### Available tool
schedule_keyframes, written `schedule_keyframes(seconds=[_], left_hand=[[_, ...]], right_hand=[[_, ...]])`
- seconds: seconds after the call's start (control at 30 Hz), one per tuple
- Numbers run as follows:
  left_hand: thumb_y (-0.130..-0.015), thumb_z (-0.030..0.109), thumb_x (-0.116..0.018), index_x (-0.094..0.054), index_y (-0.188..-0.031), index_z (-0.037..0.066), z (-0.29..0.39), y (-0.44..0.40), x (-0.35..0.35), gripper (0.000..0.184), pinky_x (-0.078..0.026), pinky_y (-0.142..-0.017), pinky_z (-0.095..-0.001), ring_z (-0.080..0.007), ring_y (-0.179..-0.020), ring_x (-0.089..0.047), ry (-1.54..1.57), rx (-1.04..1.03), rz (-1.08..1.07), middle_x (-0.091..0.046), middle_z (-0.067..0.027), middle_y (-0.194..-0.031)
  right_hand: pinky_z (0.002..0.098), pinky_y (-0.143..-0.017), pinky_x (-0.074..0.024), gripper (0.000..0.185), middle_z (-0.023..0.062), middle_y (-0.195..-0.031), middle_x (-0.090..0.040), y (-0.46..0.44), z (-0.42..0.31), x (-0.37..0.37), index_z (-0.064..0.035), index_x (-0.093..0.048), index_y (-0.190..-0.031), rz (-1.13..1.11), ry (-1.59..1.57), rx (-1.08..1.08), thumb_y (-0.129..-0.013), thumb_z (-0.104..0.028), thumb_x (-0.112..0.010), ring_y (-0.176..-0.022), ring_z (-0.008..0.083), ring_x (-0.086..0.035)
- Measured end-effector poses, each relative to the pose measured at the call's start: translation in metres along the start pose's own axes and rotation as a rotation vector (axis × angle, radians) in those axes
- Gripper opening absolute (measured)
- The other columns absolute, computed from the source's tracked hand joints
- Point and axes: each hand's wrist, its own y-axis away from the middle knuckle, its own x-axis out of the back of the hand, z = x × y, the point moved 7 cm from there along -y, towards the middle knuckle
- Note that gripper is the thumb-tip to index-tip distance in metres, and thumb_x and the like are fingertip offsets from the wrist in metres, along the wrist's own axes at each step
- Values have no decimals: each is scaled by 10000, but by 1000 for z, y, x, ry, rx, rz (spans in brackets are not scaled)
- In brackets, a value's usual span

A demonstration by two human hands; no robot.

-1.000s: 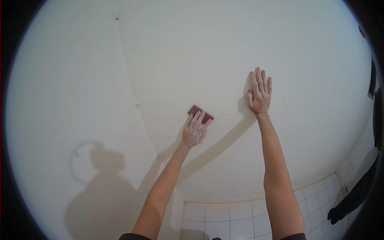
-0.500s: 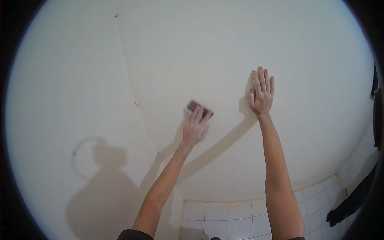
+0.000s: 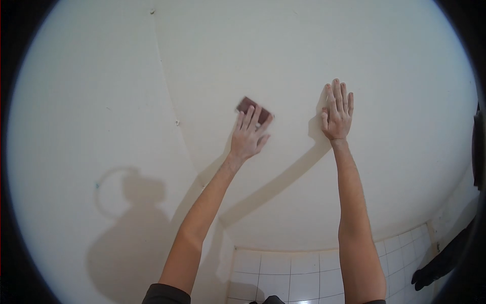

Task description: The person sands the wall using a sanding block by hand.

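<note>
My left hand point(image 3: 246, 137) presses a reddish-brown piece of sandpaper point(image 3: 246, 103) flat against the pale wall point(image 3: 283, 61). The fingers lie over its lower part, and its upper edge shows beyond the fingertips. Further right and a little higher, my right hand point(image 3: 337, 116) rests palm-on against the same wall. Its fingers point up, stretched out, with nothing in them.
A wall corner runs down at the left, with small plugs or nail spots point(image 3: 177, 122) along it. White floor tiles point(image 3: 304, 263) show below, bordered by the wall's base. At the right edge hangs something dark point(image 3: 445, 256). Shadows fall on the left wall.
My left hand has slid upward along the wall with the sandpaper. My right hand keeps its flat pose on the wall; the view has shifted slightly.
</note>
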Motion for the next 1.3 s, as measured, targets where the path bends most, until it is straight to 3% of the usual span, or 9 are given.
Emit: schedule_keyframes(seconds=[0.17, 0.37, 0.47, 0.67, 0.77, 0.93, 1.1, 1.2, 1.3], left_hand=[[-960, 415, -648, -417, -1597, 328, 25, 70, -38, 683, -242, -1265, -530, -263, -1561, -292, -37, -337, -231, -342, -59, -1686], [-923, 418, -698, -417, -1584, 338, 28, 79, -38, 723, -240, -1289, -447, -149, -1541, -317, 35, -578, -391, -373, 32, -1667], [-912, 408, -714, -435, -1576, 337, 21, 45, -15, 723, -254, -1282, -465, -155, -1551, -303, 19, -606, -401, -368, 31, -1671], [-902, 405, -722, -486, -1547, 367, -25, -57, 46, 688, -248, -1274, -535, -339, -1561, -285, -119, -222, 6, -314, -107, -1694], [-898, 417, -725, -483, -1547, 381, -18, -51, 39, 693, -246, -1271, -559, -412, -1556, -263, -77, -202, -29, -291, -157, -1694], [-888, 486, -724, -457, -1564, 344, 16, 36, -19, 741, -233, -1293, -485, -330, -1576, -244, 30, -521, -309, -291, -77, -1705], [-926, 426, -697, -439, -1566, 313, 52, 114, -47, 699, -192, -1311, -444, -254, -1582, -241, 177, -758, -508, -298, -12, -1706], [-933, 413, -693, -428, -1567, 327, 50, 107, -48, 692, -177, -1316, -427, -208, -1577, -252, 101, -832, -556, -304, 28, -1703], [-909, 369, -718, -474, -1533, 366, 31, 69, -34, 670, -234, -1299, -425, -199, -1556, -301, 226, -714, -477, -359, 39, -1675]], right_hand=[[498, -1298, -173, 743, 72, -1667, -393, 0, 1, -1, -145, -459, -1575, 6, 6, 8, -833, -138, -434, -1551, 271, -343], [524, -1282, -225, 705, 59, -1648, -427, -1, -1, 1, -178, -496, -1556, 31, -3, 0, -853, -164, -442, -1531, 274, -381], [523, -1281, -226, 709, 57, -1649, -425, -1, 0, 0, -182, -494, -1558, 32, -2, -2, -851, -169, -442, -1533, 270, -377], [522, -1279, -236, 703, 55, -1645, -432, 0, 2, -2, -189, -501, -1553, 32, 13, -3, -852, -183, -441, -1529, 270, -384], [523, -1278, -239, 698, 51, -1641, -437, 0, 2, -1, -193, -503, -1550, 41, 0, 3, -855, -183, -437, -1525, 271, -391], [524, -1276, -244, 691, 52, -1641, -438, 1, 3, 0, -191, -507, -1548, 25, 7, -4, -861, -189, -430, -1523, 271, -394], [522, -1278, -243, 685, 57, -1642, -436, 0, 2, 0, -191, -516, -1542, 31, -2, -5, -862, -182, -431, -1524, 269, -394], [520, -1281, -236, 693, 61, -1641, -437, -1, 2, 0, -191, -516, -1543, 37, -18, -3, -854, -171, -443, -1526, 267, -391], [519, -1283, -231, 703, 63, -1639, -440, 0, 3, -2, -190, -514, -1545, 27, -7, -4, -845, -167, -456, -1525, 268, -391]])
